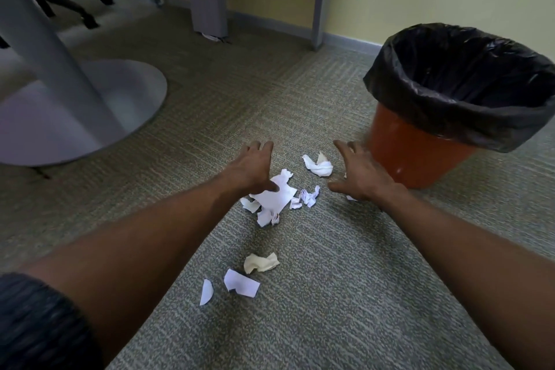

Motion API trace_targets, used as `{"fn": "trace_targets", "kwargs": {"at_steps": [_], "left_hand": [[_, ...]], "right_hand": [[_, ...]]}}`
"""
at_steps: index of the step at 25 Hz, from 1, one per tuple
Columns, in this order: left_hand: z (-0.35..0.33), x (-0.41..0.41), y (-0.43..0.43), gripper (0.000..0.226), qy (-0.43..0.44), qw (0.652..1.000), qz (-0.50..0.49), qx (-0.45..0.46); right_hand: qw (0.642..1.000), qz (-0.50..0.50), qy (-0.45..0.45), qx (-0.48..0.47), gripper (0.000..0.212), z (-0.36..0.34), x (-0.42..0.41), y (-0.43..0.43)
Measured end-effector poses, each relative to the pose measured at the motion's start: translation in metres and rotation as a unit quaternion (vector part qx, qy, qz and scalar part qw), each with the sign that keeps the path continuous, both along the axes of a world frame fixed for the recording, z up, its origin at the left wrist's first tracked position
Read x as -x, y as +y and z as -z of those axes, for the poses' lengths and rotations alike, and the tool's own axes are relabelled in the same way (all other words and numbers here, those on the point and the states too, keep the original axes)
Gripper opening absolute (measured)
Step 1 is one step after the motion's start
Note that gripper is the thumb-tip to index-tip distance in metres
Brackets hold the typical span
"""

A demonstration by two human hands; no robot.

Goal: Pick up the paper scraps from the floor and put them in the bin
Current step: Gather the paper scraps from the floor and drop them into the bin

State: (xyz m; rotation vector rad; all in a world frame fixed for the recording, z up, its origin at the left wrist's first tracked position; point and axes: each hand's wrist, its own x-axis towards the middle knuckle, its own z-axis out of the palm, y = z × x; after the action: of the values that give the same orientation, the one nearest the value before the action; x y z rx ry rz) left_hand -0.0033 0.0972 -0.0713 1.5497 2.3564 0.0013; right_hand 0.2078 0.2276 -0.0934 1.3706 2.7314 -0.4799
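Head view. Your left hand (pixel 255 170) is flat and low, fingers (pixel 260 147) loosely spread and extended; the thumb rests on the top edge of the large sheet (pixel 274 195). Nothing is pinched. Your right hand (pixel 362 176) mirrors it, fingers (pixel 345 149) spread, thumb turned inward toward the pile; a small white fragment (pixel 350 198) shows just under the heel of the palm. It holds nothing either.

The placement reads as a two-handed rake: palms bracket the main cluster, so drawing them together would gather it in one pass.

Scraps lie as follows. Between your two thumbs: small crumpled bits (pixel 309 197). Between your fingertips, nearer the right ones: a crumpled wad (pixel 319 164). Well behind both wrists, between your forearms: a cream piece (pixel 260 262), a torn piece (pixel 241 283) and a sliver (pixel 206 292). These sit outside the bracket and, in my judgement, need a second pass.

The bin (pixel 417 156) stands just beyond your right fingers, upright, mouth open. Its black liner (pixel 462 81) is folded over the rim. The visible interior is dark; no paper can be made out inside.
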Motion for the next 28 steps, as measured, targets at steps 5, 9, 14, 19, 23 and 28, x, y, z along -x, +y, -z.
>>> {"fn": "trace_targets", "kwargs": {"at_steps": [5,9,14,19,23,28], "left_hand": [[0.025,0.020,-0.005,0.146,0.008,0.985,-0.034,0.172],[0.051,0.032,-0.009,0.145,-0.031,0.978,-0.046,0.200],[0.069,0.035,-0.014,0.146,-0.053,0.984,-0.050,0.164],[0.061,0.024,-0.007,0.141,-0.077,0.985,-0.039,0.147],[0.054,0.009,0.000,0.142,-0.083,0.982,0.002,0.169],[0.052,-0.014,-0.001,0.108,-0.063,0.983,0.087,0.149]], "right_hand": [[0.998,-0.007,-0.030,0.049,0.114,0.026,0.024,0.023],[0.995,0.033,-0.045,0.088,0.101,0.043,0.059,0.035],[0.990,0.021,-0.098,0.095,0.096,0.060,0.075,0.037],[0.982,-0.038,-0.071,0.168,0.113,0.059,0.080,0.020],[0.973,-0.105,-0.095,0.182,0.128,0.055,0.084,-0.006],[0.969,-0.146,-0.114,0.166,0.141,0.058,0.079,-0.032]]}}
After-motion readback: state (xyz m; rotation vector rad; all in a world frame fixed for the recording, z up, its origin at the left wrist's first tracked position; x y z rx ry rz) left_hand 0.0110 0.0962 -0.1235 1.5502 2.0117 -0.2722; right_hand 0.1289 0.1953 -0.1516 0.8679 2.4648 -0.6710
